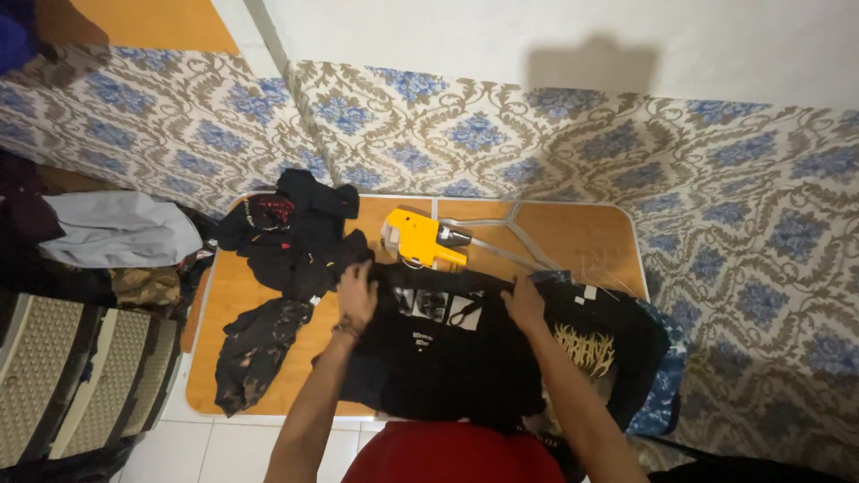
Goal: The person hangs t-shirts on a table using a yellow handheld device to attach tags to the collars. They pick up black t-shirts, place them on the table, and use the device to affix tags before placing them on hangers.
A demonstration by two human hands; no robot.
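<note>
Cloth job: black cotton T-shirt with white printed panel [438,344] lies spread at centre-front of the wooden folding desk with pale metal edge [582,237], hem hanging over the near edge toward the red-clad lap.

Left hand [356,295] sits at the shirt's 11 o'clock corner, fingers curled down into the fabric; grip looks closed on a pinch of the shoulder seam. Right hand [524,302] at 1 o'clock, palm down, fingers bent over the top edge; grip pressed onto cloth, can't tell if it's pinching or just flat.

Handling judgement: light, limp, zero stiffness, won't hold shape. Not slippery, not fragile. Will sag and fold wherever unsupported, and drags on the layer below. Best hold is at the two shoulder seams or collar line, both hands symmetrical, so the body hangs straight; seams are thicker and give a firmer pinch than open fabric.

Around it:
- Second black T-shirt with yellow spiky graphic [595,344] at 3 o'clock, partly under the first one, draped off the desk's right edge.
- Yellow plastic handheld tagging gun [420,237] at 12 o'clock, just beyond the collar, apart from both hands.
- Heap of dark garments [291,233] at 10 o'clock.
- Bleach-mottled dark garment [255,353] at 9 o'clock, near the left forearm.

Snag risk: lifting may pull the graphic shirt along.
</note>
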